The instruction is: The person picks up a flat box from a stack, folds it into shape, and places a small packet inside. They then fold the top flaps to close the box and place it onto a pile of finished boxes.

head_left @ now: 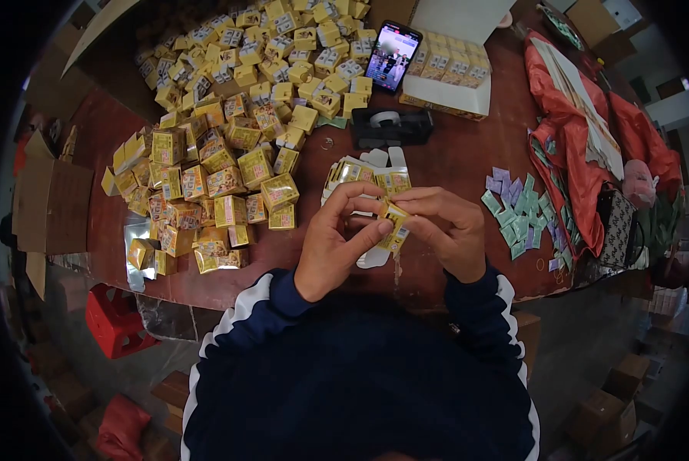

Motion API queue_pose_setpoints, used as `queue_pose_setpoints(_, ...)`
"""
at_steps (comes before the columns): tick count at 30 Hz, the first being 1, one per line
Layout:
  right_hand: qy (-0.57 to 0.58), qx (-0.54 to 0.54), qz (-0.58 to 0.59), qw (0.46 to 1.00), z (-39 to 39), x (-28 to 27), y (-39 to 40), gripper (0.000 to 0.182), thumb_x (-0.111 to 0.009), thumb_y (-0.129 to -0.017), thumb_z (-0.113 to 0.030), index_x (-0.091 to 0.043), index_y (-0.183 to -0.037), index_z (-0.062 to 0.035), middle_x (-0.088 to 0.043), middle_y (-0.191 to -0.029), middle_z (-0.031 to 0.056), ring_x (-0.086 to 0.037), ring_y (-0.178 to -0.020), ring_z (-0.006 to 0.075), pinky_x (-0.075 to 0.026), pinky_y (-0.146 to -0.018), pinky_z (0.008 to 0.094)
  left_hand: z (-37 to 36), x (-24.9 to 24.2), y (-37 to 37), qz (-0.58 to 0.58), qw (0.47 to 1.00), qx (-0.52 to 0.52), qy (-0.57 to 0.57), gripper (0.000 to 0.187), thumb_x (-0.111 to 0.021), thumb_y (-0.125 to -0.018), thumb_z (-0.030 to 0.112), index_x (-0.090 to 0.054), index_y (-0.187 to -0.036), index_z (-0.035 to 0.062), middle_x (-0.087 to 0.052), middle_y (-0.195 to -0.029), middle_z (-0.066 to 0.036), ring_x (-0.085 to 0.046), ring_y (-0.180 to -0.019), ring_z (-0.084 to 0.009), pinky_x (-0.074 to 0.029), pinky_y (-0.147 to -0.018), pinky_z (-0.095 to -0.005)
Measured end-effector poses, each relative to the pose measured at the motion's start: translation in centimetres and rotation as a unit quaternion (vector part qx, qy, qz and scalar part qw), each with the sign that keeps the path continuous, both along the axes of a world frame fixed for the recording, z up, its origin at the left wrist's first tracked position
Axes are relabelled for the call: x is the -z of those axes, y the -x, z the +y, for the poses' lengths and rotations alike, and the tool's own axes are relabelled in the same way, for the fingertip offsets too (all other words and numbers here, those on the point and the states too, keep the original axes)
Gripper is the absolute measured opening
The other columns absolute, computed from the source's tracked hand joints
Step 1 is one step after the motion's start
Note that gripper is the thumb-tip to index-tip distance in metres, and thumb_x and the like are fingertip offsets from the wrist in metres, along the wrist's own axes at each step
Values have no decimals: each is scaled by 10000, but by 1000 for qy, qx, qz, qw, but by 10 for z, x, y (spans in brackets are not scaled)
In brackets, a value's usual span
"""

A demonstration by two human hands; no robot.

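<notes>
A small yellow box (395, 233) is held between my two hands at the near side of the table. My left hand (343, 230) pinches its left side with thumb and fingers. Thumb and fingertips of my right hand (448, 223) grip its upper right edge. Just beyond lie several flattened yellow and white cartons (353, 170), partly hidden by my hands. A heap of folded yellow boxes (225, 180) lies to the left, and small green and purple sachets (522, 209) are spread to the right.
A lit phone (393, 57) leans at the back, near a black tape dispenser (391, 127) and an open display carton (452, 65). Red plastic bags (563, 100) and a patterned bag (619, 224) lie far right. A red stool (116, 320) stands below the left table edge.
</notes>
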State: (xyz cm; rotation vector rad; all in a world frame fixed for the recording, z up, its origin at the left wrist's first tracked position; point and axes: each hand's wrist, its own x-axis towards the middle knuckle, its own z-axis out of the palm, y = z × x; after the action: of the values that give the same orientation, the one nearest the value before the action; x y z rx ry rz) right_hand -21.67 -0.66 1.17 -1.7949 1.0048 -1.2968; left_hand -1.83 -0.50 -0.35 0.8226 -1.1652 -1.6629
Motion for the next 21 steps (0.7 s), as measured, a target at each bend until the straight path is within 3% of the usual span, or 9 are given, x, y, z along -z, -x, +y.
queue_pose_setpoints(3, 20, 16, 11, 1000, 3, 1, -5, 154, -734, -834, -13, -732, -988, -9, -714, -1041, 114, -696, -942, 234, -560, -803, 318, 1, -5, 0, -10, 999, -13, 32, 376, -688, -928, 42, -535, -1272, 51, -610, -1056, -50, -623, -957, -112, -521, -851, -240)
queue_pose_setpoints(6, 136, 30, 107, 984, -1, -1, -2, 179, -752, -807, -17, -731, -984, -19, -710, -1055, 107, -698, -914, 257, -566, -792, 334, 2, -4, 0, 2, 1000, 10, 30, 290, -657, -952, 45, -574, -1230, 45, -586, -1109, -39, -604, -996, -114, -513, -874, -253)
queue_pose_setpoints(13, 206, 10, 178, 962, -1, 1, 9, 198, -756, -779, -15, -711, -971, -27, -699, -1085, 103, -691, -926, 266, -569, -776, 338, -3, 9, -1, -49, 990, 44, 124, 210, -637, -960, 65, -606, -1168, 59, -515, -1251, -91, -588, -1099, -193, -500, -926, -310)
queue_pose_setpoints(15, 81, -28, 155, 984, -2, -3, 14, 311, -765, -773, -36, -677, -1071, -33, -678, -1125, 98, -683, -945, 243, -574, -765, 337, -6, 6, -1, -68, 988, 55, 128, 209, -643, -955, 72, -608, -1161, 60, -505, -1269, -104, -595, -1101, -214, -501, -927, -316)
queue_pose_setpoints(16, 91, -25, 157, 983, -2, -8, 17, 311, -765, -773, -36, -677, -1071, -33, -678, -1125, 98, -683, -945, 243, -574, -765, 337, -9, 6, -2, -122, 976, 65, 170, 238, -659, -942, 76, -606, -1173, 62, -487, -1302, -114, -597, -1117, -229, -502, -928, -317)
queue_pose_setpoints(17, -81, -50, 138, 986, 0, -15, 21, 362, -768, -770, -43, -653, -1113, -37, -663, -1138, 95, -674, -965, 222, -575, -776, 339, -11, 5, -2, -175, 959, 73, 211, 266, -674, -929, 80, -604, -1185, 65, -469, -1334, -125, -599, -1133, -244, -503, -928, -318)
queue_pose_setpoints(18, -251, -73, 112, 959, 1, -20, 24, 414, -772, -766, -51, -629, -1154, -41, -649, -1150, 91, -666, -985, 201, -576, -787, 341, -10, -3, -1, -188, 959, 77, 197, 479, -742, -873, 95, -537, -1307, 98, -454, -1375, -133, -598, -1167, -271, -505, -942, -347)
queue_pose_setpoints(19, -245, -70, 114, 960, 0, -23, 26, 414, -772, -766, -51, -629, -1154, -41, -649, -1150, 91, -666, -985, 201, -576, -787, 341, -12, -12, -1, -188, 958, 77, 204, 479, -742, -873, 95, -537, -1307, 98, -454, -1375, -133, -598, -1167, -271, -505, -942, -347)
queue_pose_setpoints(21, -232, -132, 95, 959, 0, -27, 30, 410, -764, -798, -60, -597, -1172, -34, -621, -1176, 90, -632, -1044, 153, -557, -859, 333, -13, -28, 0, -185, 967, 98, 143, 761, -810, -816, 103, -385, -1447, 117, -409, -1433, -121, -562, -1224, -240, -518, -945, -349)
